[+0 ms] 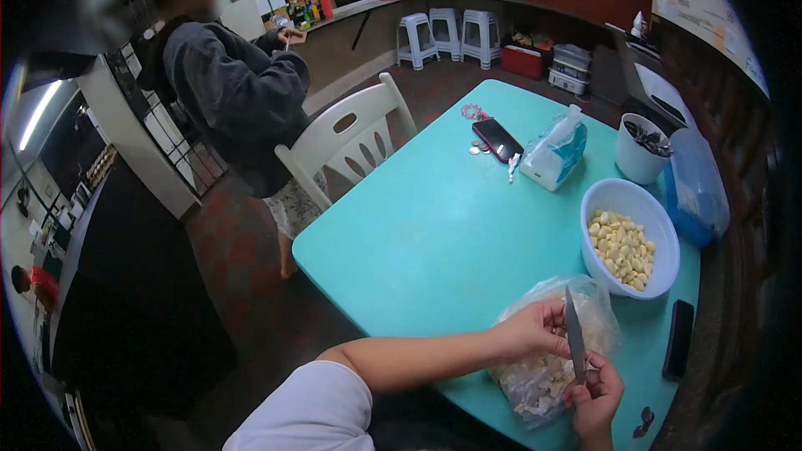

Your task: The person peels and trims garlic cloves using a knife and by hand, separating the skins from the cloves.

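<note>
My right hand (597,392) is closed around the lower end of a knife (575,334), whose blade points up and away from me. Beside the blade, my left hand (535,331) has its fingers curled in a pinch; what they hold is hidden. Both hands are over a clear plastic bag (601,305) with pale, papery garlic pieces (541,380) in it. Just beyond the bag stands a white bowl (591,259) of peeled garlic cloves (621,249).
The turquoise table (401,242) also bears a phone (498,140), a tissue pack (553,154), a white tub (639,159), a blue container (697,188) and a dark phone-like object (678,341). A white chair (347,134) and a standing person (230,83) are across the table.
</note>
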Available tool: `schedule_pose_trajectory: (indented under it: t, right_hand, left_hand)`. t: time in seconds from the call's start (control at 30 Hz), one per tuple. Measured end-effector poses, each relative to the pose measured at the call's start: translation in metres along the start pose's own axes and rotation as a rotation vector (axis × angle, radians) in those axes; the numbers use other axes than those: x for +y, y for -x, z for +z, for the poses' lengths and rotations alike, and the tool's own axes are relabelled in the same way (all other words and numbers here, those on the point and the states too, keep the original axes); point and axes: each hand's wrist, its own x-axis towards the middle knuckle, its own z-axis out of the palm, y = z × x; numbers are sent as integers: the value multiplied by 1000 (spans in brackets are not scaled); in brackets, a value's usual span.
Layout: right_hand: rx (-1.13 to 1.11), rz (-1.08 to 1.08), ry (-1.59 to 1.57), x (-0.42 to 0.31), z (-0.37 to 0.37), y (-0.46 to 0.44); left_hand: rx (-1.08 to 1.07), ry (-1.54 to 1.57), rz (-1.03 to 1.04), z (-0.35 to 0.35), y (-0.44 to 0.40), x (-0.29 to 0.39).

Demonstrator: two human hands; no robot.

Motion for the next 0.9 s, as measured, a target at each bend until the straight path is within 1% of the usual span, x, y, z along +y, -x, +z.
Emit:
schedule_pose_trajectory:
  t: [0.13, 0.23, 0.33, 0.43, 0.53, 0.63, 0.73, 0.83, 0.9]
  right_hand:
    - [6, -27, 9, 1, -2, 5]
    - [11, -32, -31, 11, -2, 5]
    - [-45, -37, 14, -4, 1, 4]
    - [-69, -35, 11, -15, 5, 1]
    - [-58, -58, 44, -7, 2, 3]
    - [-73, -24, 33, -12, -1, 2]
    - [-24, -12, 36, -13, 0, -1]
    - [7, 41, 8, -12, 0, -2]
    - [6, 47, 0, -10, -1, -2]
  left_hand:
    - [3, -88, 0, -5, -2, -11]
    - [1, -64, -20, -7, -2, -10]
    - [-28, -89, 34, -8, -2, -12]
    - [-33, -19, 20, -9, -3, -12]
    - [15, -68, -11, -13, -5, -15]
    - [-3, -13, -9, -15, -6, -16]
    - [46, 33, -68, -5, -3, -6]
    - [48, 46, -18, -8, -2, -9]
    - [72, 60, -47, -6, 0, -6]
